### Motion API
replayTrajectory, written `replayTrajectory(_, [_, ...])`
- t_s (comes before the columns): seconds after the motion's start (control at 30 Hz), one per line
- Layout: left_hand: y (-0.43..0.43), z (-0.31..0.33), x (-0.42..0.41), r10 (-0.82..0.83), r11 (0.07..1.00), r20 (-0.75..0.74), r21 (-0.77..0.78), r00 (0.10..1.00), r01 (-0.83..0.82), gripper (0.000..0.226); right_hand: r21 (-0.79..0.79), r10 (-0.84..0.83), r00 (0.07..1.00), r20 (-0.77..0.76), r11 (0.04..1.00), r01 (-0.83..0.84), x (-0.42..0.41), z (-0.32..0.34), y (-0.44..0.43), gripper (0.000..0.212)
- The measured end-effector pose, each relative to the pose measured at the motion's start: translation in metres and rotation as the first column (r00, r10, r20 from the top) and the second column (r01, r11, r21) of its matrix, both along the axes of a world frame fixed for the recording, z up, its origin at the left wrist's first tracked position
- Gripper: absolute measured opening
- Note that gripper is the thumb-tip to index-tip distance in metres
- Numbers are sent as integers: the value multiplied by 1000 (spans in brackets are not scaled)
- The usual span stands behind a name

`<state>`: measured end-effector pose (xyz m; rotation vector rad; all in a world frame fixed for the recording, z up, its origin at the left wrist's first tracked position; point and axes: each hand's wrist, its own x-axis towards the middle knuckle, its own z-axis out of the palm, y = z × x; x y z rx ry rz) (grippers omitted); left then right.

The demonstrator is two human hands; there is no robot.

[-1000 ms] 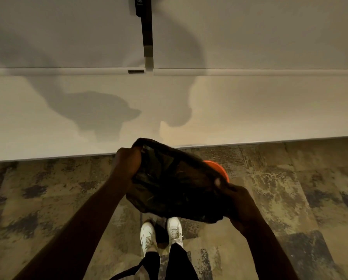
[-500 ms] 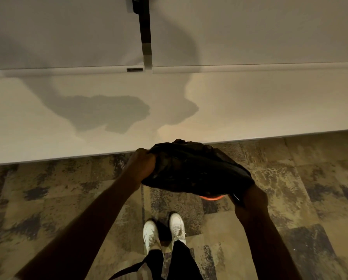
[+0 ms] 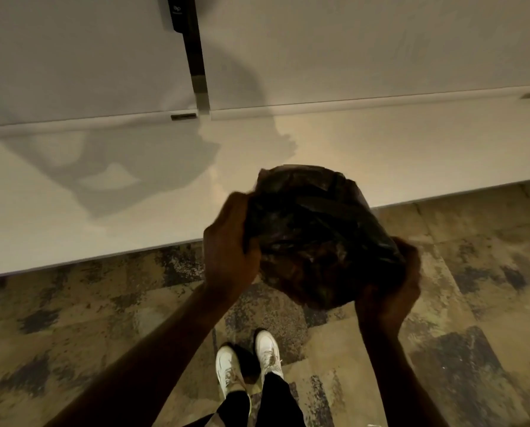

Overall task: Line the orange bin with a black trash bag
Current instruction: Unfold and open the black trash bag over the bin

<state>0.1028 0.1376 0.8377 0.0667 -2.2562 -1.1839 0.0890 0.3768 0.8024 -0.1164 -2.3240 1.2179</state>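
A black trash bag (image 3: 316, 229) is spread over a rounded shape held up in front of me, above the floor. My left hand (image 3: 228, 251) grips the bag on its left side. My right hand (image 3: 390, 291) holds it from the lower right, fingers curled under it. The orange bin is hidden under the bag; only a faint reddish tint shows through the plastic at the lower middle.
A white table (image 3: 103, 195) runs across in front of me, its edge just behind the bag. White panels with a dark vertical post (image 3: 193, 53) stand behind it. Patterned carpet (image 3: 103, 318) covers the floor, and my white shoes (image 3: 248, 362) are below the bag.
The orange rim that showed beside and below the bag is now covered. The bag has spread further over the shape, and both hands have shifted right and down around it.
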Motion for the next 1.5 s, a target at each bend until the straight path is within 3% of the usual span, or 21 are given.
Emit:
replayTrajectory(0.07, [-5,-17,-3,-133,918,363,-305,922,252,37,340,60,972,227,930,-137,6,-11,3,30])
replayTrajectory(0.1, [-8,-25,-4,-102,802,655,-391,749,451,35,477,72,880,469,818,-321,8,-16,4,21])
replayTrajectory(0.17, [-11,-39,1,58,586,926,-335,374,738,29,416,-151,465,872,728,-545,13,-25,8,17])
replayTrajectory(0.2, [-12,-42,5,94,587,950,-293,296,754,26,373,-222,329,918,763,-528,18,-31,13,23])
replayTrajectory(0.3, [-16,-59,7,90,881,896,-275,434,385,38,311,-186,426,885,918,-246,27,-42,21,18])
replayTrajectory(0.37, [-18,-56,1,121,979,788,-194,604,57,48,-51,-19,550,835,992,112,23,-39,23,30])
replayTrajectory(0.47, [-19,-41,4,146,985,400,25,905,-169,54,-654,147,734,663,591,472,14,-26,22,40])
replayTrajectory(0.57, [-11,-37,8,106,991,154,60,982,-116,49,-822,119,862,493,388,417,6,-18,25,47])
replayTrajectory(0.6, [-9,-42,7,81,997,146,-21,986,-79,35,-844,153,878,453,390,368,4,-16,26,43])
replayTrajectory(0.67, [-15,-66,2,-32,958,431,-243,902,150,23,-793,271,833,482,539,284,5,-14,32,31])
replayTrajectory(0.73, [-20,-79,2,-7,793,862,-304,507,528,26,-432,256,676,691,896,103,6,-31,46,29])
replayTrajectory(0.77, [-20,-83,6,84,737,939,-283,333,613,23,-174,181,556,811,983,-65,6,-44,54,29])
replayTrajectory(0.8, [-17,-89,9,164,746,950,-296,265,596,29,53,57,438,897,970,-236,7,-56,64,23])
replayTrajectory(0.87, [-16,-102,9,240,874,921,-343,308,344,37,323,-201,324,924,864,-386,13,-69,79,16])
replayTrajectory(0.9, [-14,-106,7,278,911,878,-369,389,184,39,349,-227,346,910,870,-347,16,-75,85,16])
replayTrajectory(1.0, [-4,-98,-6,299,931,785,-365,543,14,33,237,-75,518,852,938,-254,21,-79,97,15])
replayTrajectory(1.13, [23,-80,-21,227,970,813,-237,536,-51,28,90,214,788,577,943,-322,20,-65,105,38])
replayTrajectory(1.23, [37,-71,-29,161,981,852,-81,498,-179,30,-315,221,778,588,949,-31,12,-51,110,18])
replayTrajectory(1.3, [44,-69,-30,92,958,861,61,500,-281,23,-556,253,675,693,784,276,0,-48,121,12])
replayTrajectory(1.4, [61,-75,-30,-65,796,832,376,551,-475,17,-740,516,549,658,307,598,-14,-43,139,45])
replayTrajectory(1.5, [82,-84,-30,-355,436,761,649,543,-624,11,-747,598,514,615,234,622,-26,-43,151,44])
